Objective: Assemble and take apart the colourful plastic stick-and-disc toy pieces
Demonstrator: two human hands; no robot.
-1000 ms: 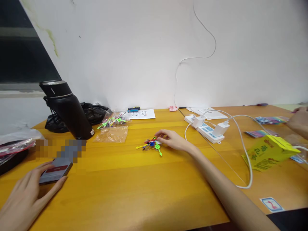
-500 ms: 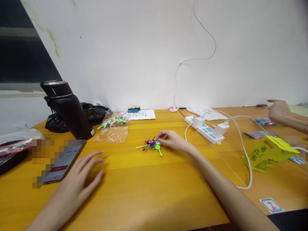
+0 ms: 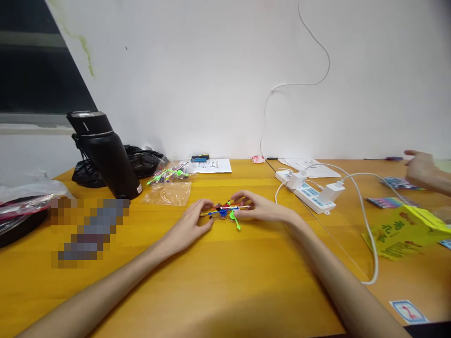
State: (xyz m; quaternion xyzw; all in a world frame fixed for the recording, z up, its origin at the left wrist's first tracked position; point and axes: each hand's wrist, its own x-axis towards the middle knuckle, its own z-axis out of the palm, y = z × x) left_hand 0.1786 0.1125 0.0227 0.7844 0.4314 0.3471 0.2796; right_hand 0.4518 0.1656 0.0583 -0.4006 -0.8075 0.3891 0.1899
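Observation:
A small pile of coloured plastic arrows, like clock hands, lies on the table; a blue arrow (image 3: pixel 223 213), a green arrow (image 3: pixel 236 219) and red, yellow and white ones show. My left hand (image 3: pixel 192 223) is at the pile's left end, its fingers and thumb curled about the arrow tips. On the other side, my right hand (image 3: pixel 259 206) has its bent fingers and thumb around the right ends, with a white tip lying against them. The fingers partly cover the pile, and small clear round pieces seem to sit under it.
Behind the pile are a clear plastic bag (image 3: pixel 169 193) and more arrows (image 3: pixel 176 172). A black bottle (image 3: pixel 112 157) stands left, near a blurred-out phone (image 3: pixel 89 230). A white power strip (image 3: pixel 306 192) with cables, a yellow bag (image 3: pixel 405 232) and another person's hand (image 3: pixel 421 166) are right.
My left hand has moved right, from beside the phone to the pile's left end. My right hand stays at the pile, its fingers shifted round the right ends. The view has turned slightly.

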